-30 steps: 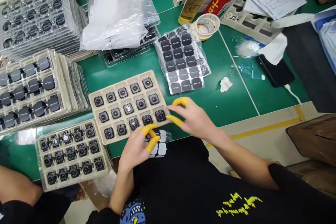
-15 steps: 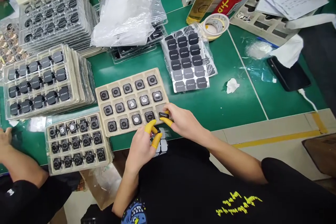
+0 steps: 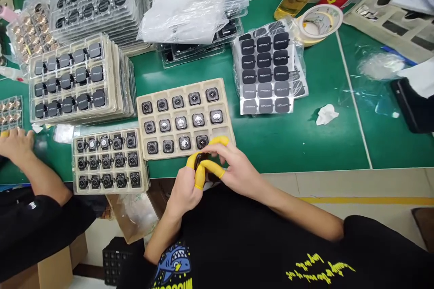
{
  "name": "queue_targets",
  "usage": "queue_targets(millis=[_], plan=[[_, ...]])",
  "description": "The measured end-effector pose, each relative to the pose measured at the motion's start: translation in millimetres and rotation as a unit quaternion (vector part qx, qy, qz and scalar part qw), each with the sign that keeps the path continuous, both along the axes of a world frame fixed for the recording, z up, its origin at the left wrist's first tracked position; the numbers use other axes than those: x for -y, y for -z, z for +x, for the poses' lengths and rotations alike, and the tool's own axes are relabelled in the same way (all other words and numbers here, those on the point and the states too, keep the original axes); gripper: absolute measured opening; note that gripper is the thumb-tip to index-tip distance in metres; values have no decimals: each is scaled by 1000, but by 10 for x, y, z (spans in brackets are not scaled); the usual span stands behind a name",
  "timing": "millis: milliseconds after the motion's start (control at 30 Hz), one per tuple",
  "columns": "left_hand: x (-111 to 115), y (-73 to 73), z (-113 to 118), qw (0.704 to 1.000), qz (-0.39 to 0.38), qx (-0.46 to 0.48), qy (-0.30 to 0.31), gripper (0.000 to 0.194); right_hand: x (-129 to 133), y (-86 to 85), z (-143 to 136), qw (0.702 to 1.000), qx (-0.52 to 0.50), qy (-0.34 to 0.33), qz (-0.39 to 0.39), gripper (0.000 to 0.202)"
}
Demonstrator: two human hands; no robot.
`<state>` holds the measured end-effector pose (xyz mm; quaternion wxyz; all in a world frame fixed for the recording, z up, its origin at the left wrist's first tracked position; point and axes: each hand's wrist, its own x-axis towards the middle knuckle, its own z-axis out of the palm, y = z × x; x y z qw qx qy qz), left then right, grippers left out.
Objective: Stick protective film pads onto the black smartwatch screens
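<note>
A small black smartwatch body [image 3: 199, 160] is held just off the table's front edge, seen nearly edge-on. My left hand [image 3: 186, 185], with yellow finger cots, pinches it between thumb and forefinger. From the other side the yellow-covered fingertips of my right hand [image 3: 239, 169] close on it too, hiding part of it. Right behind my hands lies a beige compartment tray [image 3: 222, 132] with black watch bodies, several with shiny pale round backs. Its front right compartment, behind my right hand, has no watch body in it.
At left stand a smaller tray of watch parts [image 3: 106, 163] and taller tray stacks [image 3: 68, 79]. Sticker sheets [image 3: 265, 72], tape [image 3: 320, 25], crumpled paper [image 3: 326, 114] and a phone [image 3: 412, 104] lie rightward. A co-worker's arm [image 3: 40, 169] rests far left.
My right hand has lifted the watch body out of the tray's front right compartment and brought it to my left hand. The camera view has shifted.
</note>
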<state>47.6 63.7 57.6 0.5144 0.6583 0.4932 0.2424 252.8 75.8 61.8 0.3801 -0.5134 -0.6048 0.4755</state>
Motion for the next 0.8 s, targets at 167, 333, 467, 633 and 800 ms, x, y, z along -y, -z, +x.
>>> queue_targets(millis=[167, 333, 467, 633, 800], plan=[[11, -57, 62, 992, -72, 98, -36, 39, -26, -9, 47, 999, -36, 12, -10, 11], [-78, 19, -31, 990, -70, 120, 27, 53, -85, -39, 63, 997, -52, 8, -53, 8], [-121, 136, -64, 985, -74, 149, 39, 62, -70, -31, 54, 999, -43, 24, 7, 4], [-131, 261, 20, 977, -52, 206, 16, 59, -42, -51, 85, 998, 2, 11, 60, 11], [-141, 328, 103, 975, -49, 214, -42, 65, -8, -187, 285, 997, -16, -18, 76, 13]])
